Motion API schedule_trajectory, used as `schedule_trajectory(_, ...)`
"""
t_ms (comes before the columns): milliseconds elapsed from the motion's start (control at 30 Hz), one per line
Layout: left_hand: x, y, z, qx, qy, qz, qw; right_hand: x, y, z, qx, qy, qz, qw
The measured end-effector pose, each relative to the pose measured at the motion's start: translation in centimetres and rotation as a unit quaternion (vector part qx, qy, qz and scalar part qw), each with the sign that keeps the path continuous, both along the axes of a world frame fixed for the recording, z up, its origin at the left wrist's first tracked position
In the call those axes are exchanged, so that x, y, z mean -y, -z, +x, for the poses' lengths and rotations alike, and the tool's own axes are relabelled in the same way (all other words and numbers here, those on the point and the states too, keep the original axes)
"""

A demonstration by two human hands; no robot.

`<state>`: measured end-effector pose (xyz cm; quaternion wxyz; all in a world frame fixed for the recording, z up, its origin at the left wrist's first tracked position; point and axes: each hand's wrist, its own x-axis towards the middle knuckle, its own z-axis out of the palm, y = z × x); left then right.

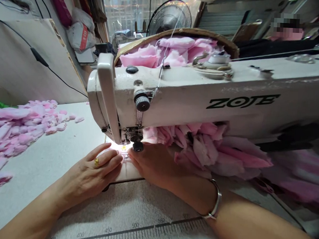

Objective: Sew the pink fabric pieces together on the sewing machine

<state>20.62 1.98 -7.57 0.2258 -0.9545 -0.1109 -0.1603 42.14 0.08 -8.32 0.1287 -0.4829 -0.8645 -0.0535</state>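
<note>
At the lit needle area of a white sewing machine (176,95), both hands hold a small pale pink piece of fabric (124,159). My left hand (98,169), with a gold ring, has its fingers bent and close together at the fabric's left side. From the right, my right hand (157,165) reaches under the machine head, its fingers closed at the fabric and its tips partly hidden by a black knob (138,147). Gathered pink fabric (201,143) bunches behind my right hand and wrist.
Loose pink fabric pieces (22,126) lie heaped on the table's left. Behind the machine stands a container (230,46) filled with pink fabric, with a fan (170,16) beyond. A printed ruler scale (134,234) runs along the front. Another person (287,30) is at the back right.
</note>
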Motion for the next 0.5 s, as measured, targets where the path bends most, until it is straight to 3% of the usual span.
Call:
schedule_trajectory(133, -0.5, 0.7, 0.6, -0.004, -0.036, -0.104, 0.994, -0.3, 0.4, -0.9, 0.018, -0.025, 0.017, 0.999)
schedule_trajectory(300, -0.6, 1.4, 0.5, 0.074, -0.107, -0.228, 0.965, 0.1, -0.4, 0.9, 0.016, -0.013, -0.014, 1.000)
schedule_trajectory(500, -1.3, 1.9, -0.2, 0.094, -0.128, -0.228, 0.961, 0.2, -0.6, 2.7, 0.052, -0.008, 0.009, 0.999)
